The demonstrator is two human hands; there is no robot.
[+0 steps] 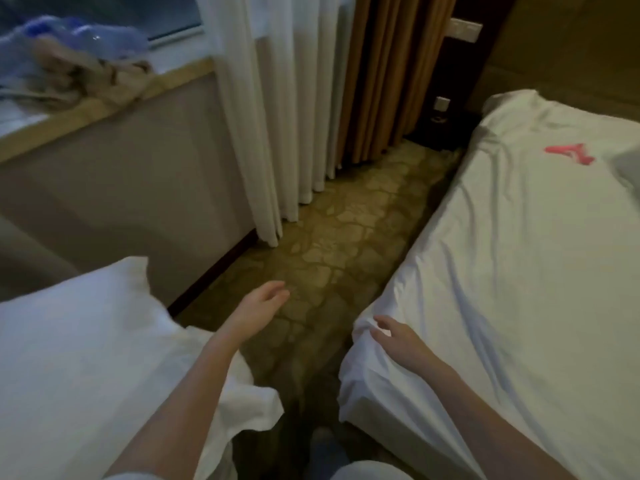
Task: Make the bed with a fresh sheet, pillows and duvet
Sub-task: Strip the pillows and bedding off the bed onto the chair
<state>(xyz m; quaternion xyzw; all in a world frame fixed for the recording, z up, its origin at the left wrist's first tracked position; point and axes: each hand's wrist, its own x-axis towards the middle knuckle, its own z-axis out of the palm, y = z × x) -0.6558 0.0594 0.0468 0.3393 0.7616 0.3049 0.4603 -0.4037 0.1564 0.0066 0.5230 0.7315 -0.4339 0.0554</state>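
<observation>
Head view, looking down a narrow strip of patterned carpet (332, 244) between two white masses. The left hand (258, 306) hangs in the air over the carpet, fingers (277, 292) loosely spread and slightly bent, holding nothing. Just behind and to the left of those fingers lies a heap of white bedding (76, 358), one plump corner raised like a pillow, with a loose flap of cloth trailing under the left forearm. The right hand (398, 339) reaches toward the near corner of the bed (519, 271), its fingers (381, 322) relaxed and open, touching or just above the bunched edge of the white sheet (485, 323); whether they press the cloth cannot be told from the blur. The sheet spreads away from the right fingers across the whole mattress, wrinkled, its side hanging loose at the corner below the hand. Far beyond the right fingers, toward the head of the bed, a red mark (569, 154) shows on the sheet, with a grey patch at the frame edge beside it. Ahead of the left fingers hang white curtains (277, 116) and, next to them, brown drapes (388, 81) reaching the carpet. Up and to the left, a window ledge (104, 109) carries a blurred pile of blue and tan cloth (69, 60). Beside the drapes, a dark wall panel bears a pale switch plate (465, 29).
</observation>
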